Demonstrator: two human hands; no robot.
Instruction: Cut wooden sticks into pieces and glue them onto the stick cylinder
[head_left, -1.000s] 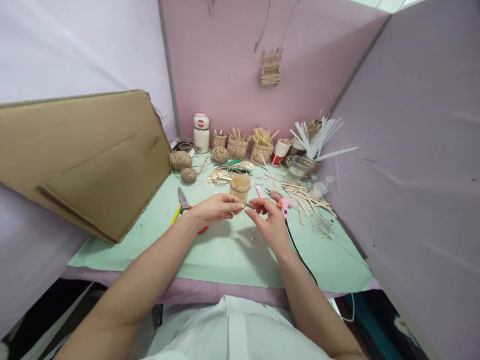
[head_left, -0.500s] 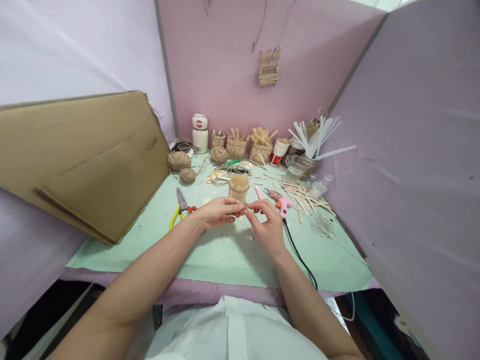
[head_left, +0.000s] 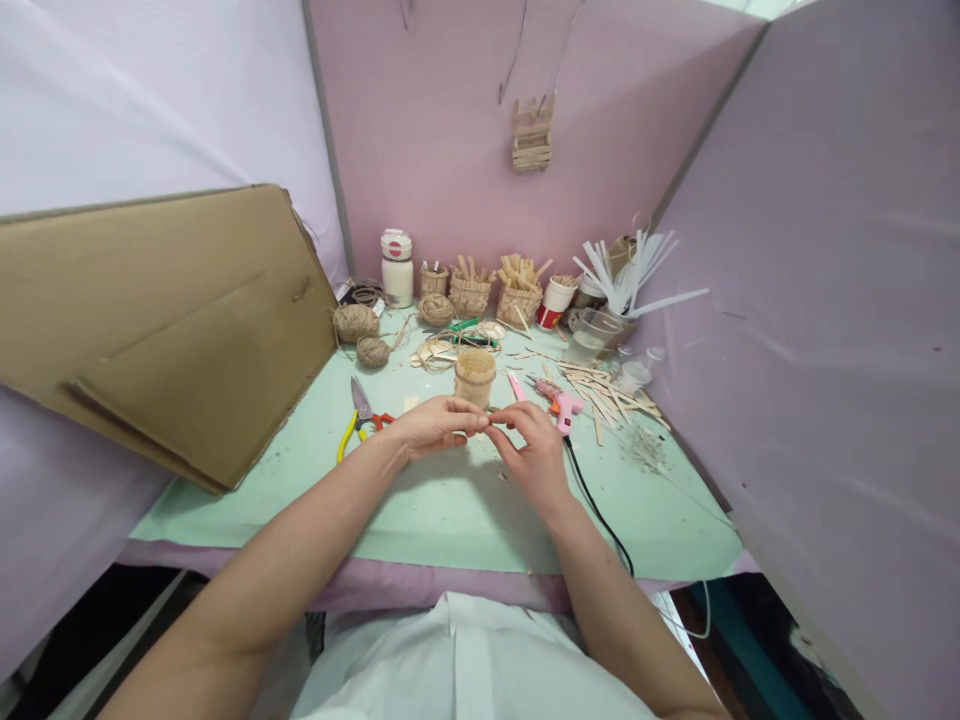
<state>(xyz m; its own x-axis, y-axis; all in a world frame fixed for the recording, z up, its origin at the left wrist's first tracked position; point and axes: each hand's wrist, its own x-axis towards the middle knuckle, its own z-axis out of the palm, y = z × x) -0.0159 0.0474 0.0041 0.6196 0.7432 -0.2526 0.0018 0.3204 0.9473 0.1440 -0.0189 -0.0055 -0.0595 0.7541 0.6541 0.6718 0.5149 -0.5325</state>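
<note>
Over the middle of the table, my left hand [head_left: 442,425] and my right hand [head_left: 532,450] meet at the fingertips. Each is closed in a pinch, and whatever lies between the fingers is too small to make out. Just behind them stands a small tan cup-shaped basket [head_left: 475,374], upright, its lower part partly covered by my fingers. To the right of my right hand lies a pink glue gun [head_left: 570,410] with a black cord. Left of my left hand are scissors [head_left: 361,405] with yellow and red handles, partly behind my wrist.
Balls of twine [head_left: 357,322], a white bottle [head_left: 397,275] and baskets of wooden sticks [head_left: 517,303] line the back. Loose wooden strips [head_left: 611,390] and a clear cup of glue sticks [head_left: 626,290] are at right. A cardboard sheet [head_left: 225,330] leans at left.
Both hands stay together in nearly the same place, with only slight finger movement. The whole view has shifted a little, and the objects on the table have not visibly moved.
</note>
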